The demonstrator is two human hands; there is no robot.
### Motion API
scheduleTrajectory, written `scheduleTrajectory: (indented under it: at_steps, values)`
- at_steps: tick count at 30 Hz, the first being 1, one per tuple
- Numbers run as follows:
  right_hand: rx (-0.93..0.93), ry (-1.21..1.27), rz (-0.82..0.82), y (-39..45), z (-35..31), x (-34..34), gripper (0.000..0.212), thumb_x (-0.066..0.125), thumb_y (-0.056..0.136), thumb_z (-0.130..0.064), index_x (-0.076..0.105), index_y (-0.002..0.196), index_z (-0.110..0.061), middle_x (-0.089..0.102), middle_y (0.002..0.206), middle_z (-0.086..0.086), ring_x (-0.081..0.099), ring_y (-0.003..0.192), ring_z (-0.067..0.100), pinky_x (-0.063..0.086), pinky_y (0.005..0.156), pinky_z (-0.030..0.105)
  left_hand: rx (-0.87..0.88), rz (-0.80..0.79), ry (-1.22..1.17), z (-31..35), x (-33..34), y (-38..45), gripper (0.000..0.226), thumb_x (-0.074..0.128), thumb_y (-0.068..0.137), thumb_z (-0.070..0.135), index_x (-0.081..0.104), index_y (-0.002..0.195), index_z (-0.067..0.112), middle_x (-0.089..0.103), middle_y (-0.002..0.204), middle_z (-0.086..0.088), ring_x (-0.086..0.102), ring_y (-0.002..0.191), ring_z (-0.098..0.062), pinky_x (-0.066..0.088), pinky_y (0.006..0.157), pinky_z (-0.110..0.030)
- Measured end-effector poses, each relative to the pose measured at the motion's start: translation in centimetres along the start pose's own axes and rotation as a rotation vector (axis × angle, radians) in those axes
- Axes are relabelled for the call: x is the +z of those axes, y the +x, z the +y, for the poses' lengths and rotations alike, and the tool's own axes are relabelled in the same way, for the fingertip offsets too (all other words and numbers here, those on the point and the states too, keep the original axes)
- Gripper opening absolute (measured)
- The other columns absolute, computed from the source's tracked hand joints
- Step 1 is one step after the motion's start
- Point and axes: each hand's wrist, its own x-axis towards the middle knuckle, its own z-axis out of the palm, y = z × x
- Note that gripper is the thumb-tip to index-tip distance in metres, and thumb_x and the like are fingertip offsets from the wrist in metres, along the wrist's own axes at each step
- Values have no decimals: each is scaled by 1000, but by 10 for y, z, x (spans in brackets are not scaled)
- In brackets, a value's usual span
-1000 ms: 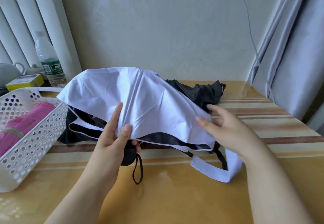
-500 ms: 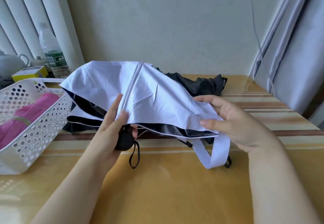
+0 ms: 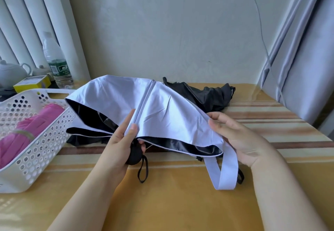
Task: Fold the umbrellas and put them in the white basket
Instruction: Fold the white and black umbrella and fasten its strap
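A collapsed white umbrella (image 3: 162, 107) with a black lining lies loosely spread across the middle of the table. My left hand (image 3: 122, 140) grips its round black handle (image 3: 134, 155) and pinches a fold of white canopy with the thumb. My right hand (image 3: 233, 136) holds the canopy's right edge, where the white closing strap (image 3: 227, 173) hangs down in a loop. Behind it lies a black umbrella (image 3: 207, 97), crumpled. The white perforated basket (image 3: 36, 151) stands at the left, with a folded pink umbrella (image 3: 27, 133) inside.
A water bottle (image 3: 57, 64), a yellow box (image 3: 31, 84) and a white teapot (image 3: 10, 71) stand behind the basket. Grey curtains (image 3: 303, 50) hang at the right edge of the table. A striped yellow cloth (image 3: 180, 203) covers the table.
My right hand has shifted along the canopy's right edge and taken a fuller hold of it. The white fabric has been smoothed and lifted slightly. The strap now hangs lower.
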Motion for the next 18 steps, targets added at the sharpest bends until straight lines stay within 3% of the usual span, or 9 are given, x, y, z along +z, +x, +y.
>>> scheduleTrajectory:
  at_steps: [3,5,6,8,10,12,13,16,18]
  values:
    - [5,19,-58,5,4,1,44,67,71,-25,63,115,-21,73,99,8,68,84,20,54,71,28,30,45,29,0,4,-2,40,48,98,26,50,123,57,54,84,3,49,59,-14,49,55,-18]
    - [-21,65,-89,5,4,2,43,75,67,-19,68,109,-19,73,97,10,69,80,20,57,68,28,64,66,23,3,7,-3,47,46,100,24,41,120,66,58,108,17,47,60,-15,49,54,-19]
    - [-49,80,-68,5,4,0,46,84,60,-26,71,103,-20,72,97,10,69,81,20,57,70,29,84,74,10,5,8,-4,50,45,100,23,37,118,69,49,122,32,45,62,-16,50,55,-20]
    - [-117,85,7,6,3,-9,52,92,45,-42,76,92,-28,70,94,7,66,82,19,51,76,32,115,90,12,8,10,-5,56,45,101,21,31,117,73,31,125,48,44,64,-18,50,55,-21]
    - [-148,80,52,5,1,-18,31,82,62,-32,77,93,-29,70,95,6,66,84,20,48,81,34,121,87,56,5,8,-4,55,44,101,21,34,122,70,42,124,39,45,63,-19,50,55,-20]
    - [-140,-10,9,1,-2,-17,34,69,75,-16,71,108,-23,73,102,4,68,93,22,51,85,30,106,70,120,2,7,-4,48,44,101,22,42,127,62,57,102,3,48,62,-20,49,55,-19]
    - [-127,-56,-35,-1,-2,-17,41,69,74,-15,67,115,-20,74,104,2,69,97,20,53,84,26,99,69,145,2,6,-4,45,44,101,22,46,126,59,51,88,-8,48,62,-20,48,54,-18]
    - [-109,-143,-121,-5,-5,-10,42,80,72,-27,69,112,-20,73,108,2,69,98,19,53,83,28,122,96,185,1,5,-3,46,43,101,20,50,122,60,49,75,-7,49,61,-22,48,55,-19]
    - [-107,-169,-98,-6,-5,-9,62,81,67,-54,68,104,-7,67,96,12,60,83,26,43,77,39,160,97,213,2,8,-5,49,42,101,17,47,126,58,55,79,-2,49,63,-23,49,58,-17]
